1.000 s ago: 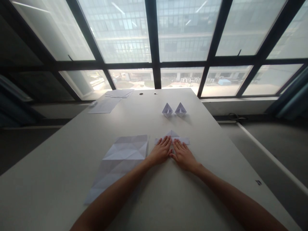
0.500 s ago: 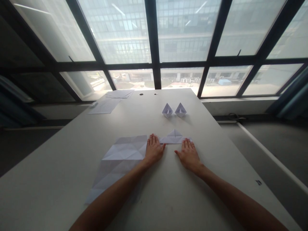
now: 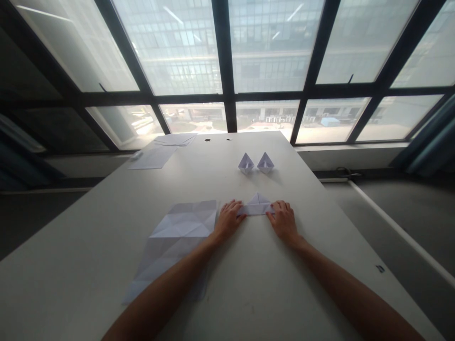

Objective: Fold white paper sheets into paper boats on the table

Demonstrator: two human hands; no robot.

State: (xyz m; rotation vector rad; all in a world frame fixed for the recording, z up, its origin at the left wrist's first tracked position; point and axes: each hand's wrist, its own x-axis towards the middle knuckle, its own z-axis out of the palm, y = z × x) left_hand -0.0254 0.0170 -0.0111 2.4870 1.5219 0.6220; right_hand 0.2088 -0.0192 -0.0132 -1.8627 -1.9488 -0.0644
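A folded white paper [image 3: 258,208] with a triangular peak and a flat band along its near edge lies on the table. My left hand [image 3: 229,219] grips the left end of the band, thumb at the near edge and fingers over the top. At the right end, my right hand [image 3: 282,219] pinches the band the same way. The ends of the band are partly hidden under my fingers. Left of my left hand lies a creased white sheet [image 3: 181,227], opened flat and partly covered by my left forearm.
Two folded paper boats [image 3: 246,164] stand side by side beyond my hands. Several flat white sheets [image 3: 152,158] lie at the far left of the white table [image 3: 284,293]. Tall windows rise behind its far edge. The table's right edge drops to a grey floor.
My fingers have gone from lying flat on the folded paper's ends to curling round them, thumbs now against the near edge. The paper has shifted slightly toward me.
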